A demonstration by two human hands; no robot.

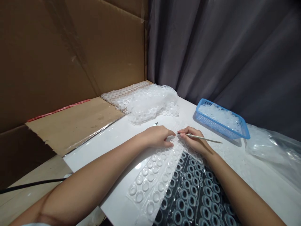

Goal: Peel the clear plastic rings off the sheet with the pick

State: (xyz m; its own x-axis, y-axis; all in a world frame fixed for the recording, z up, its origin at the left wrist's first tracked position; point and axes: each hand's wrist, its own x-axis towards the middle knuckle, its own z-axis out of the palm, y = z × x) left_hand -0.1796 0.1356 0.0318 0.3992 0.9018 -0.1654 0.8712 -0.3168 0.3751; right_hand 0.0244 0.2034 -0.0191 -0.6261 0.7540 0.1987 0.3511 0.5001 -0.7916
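A clear plastic sheet of moulded rings runs from the white table over the near edge, where its lower part hangs against something dark. My left hand lies on its far part, thumb and forefinger apart, with nothing visible between them. Pinched in my right hand is a thin pale stick-like tool. Its tip points left at the sheet, close to my left fingertips; its exact kind is unclear. Beyond my left hand, a dark pointed object lies partly hidden.
A blue basket with small translucent pieces stands at the right, beside a clear plastic bag. More ring sheets are heaped at the back. Cardboard lies left; a cardboard wall and grey curtain enclose the table.
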